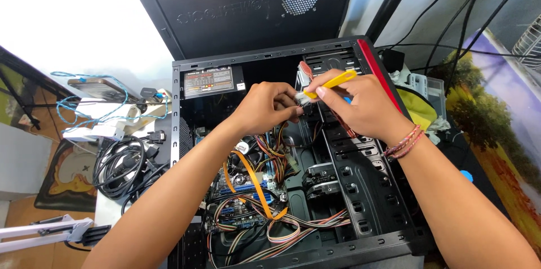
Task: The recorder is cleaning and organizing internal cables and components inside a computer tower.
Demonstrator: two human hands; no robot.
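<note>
1. Over the open case (293, 150), both hands are held close together at the drive bays.
2. A small white connector (301, 98) is pinched in the left hand (265, 108), fingers closed on it, at the bay edge.
3. A yellow tool (333, 82) is gripped in the right hand (360, 105), its tip laid against the connector.
4. Judgement: the connector is best held steady while the tool is worked lightly, so that no pin or latch is strained.
5. Loose cables (270, 156) hang just below the hands; snagging on them should be avoided.
6. An orange flat cable (253, 181) and the board (242, 201) lie lower in the case, apart from the hands.
</note>
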